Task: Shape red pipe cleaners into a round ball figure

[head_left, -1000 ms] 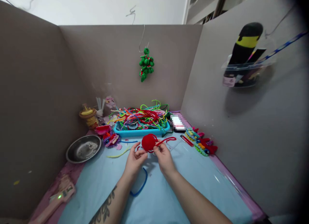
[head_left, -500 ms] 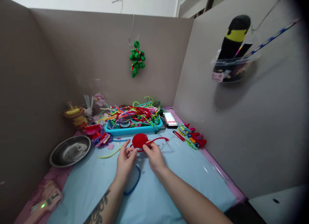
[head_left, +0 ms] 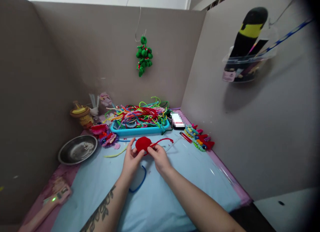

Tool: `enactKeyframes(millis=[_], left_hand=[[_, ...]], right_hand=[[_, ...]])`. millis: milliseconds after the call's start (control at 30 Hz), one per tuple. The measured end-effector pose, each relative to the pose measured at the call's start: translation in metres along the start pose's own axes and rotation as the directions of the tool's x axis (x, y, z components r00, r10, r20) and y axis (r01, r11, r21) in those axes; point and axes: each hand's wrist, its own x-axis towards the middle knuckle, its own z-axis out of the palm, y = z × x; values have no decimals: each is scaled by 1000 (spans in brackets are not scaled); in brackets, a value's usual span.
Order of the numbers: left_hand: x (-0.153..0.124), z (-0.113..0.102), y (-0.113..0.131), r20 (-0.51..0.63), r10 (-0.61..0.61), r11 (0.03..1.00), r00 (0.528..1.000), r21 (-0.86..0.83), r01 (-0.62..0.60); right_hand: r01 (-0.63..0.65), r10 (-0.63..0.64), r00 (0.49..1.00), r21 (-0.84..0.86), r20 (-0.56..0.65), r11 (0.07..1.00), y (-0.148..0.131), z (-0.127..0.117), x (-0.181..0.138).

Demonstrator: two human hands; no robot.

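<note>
Here | hands (head_left: pixel 131 160) gripping red ball (head_left: pixel 143 144) together | pink label (head_left: pixel 229 76): writing too small

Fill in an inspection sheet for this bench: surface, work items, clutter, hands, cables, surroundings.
Surface: light blue cover, pink showing along both sides.
Work items: red ball with a loose red strand trailing right.
Clutter: blue tray heaped with coloured strands; metal bowl holding small white bits; loose blue strand; phone, screen pixelated; pink device, green light lit.
Hands: right hand pinches at the ball's near right edge; left hand is at its left side, grip unclear.
Cables: nothing seen.
Surroundings: grey partitions; green ornament hanging at the back; clear cup of tools on the right wall.
</note>
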Motion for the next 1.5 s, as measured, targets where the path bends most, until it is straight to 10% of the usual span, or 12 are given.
enactKeyframes(millis=[567, 1500], left_hand=[[4, -7, 6, -45, -109, 980, 993, -174, 100], [1, -4, 7, 31, -111, 987, 993, -111, 114]], right_hand=[[287, -264, 958, -466, 115, 837, -18, -18, 6], [140, -116, 988, -267, 104, 953, -8, -14, 4]])
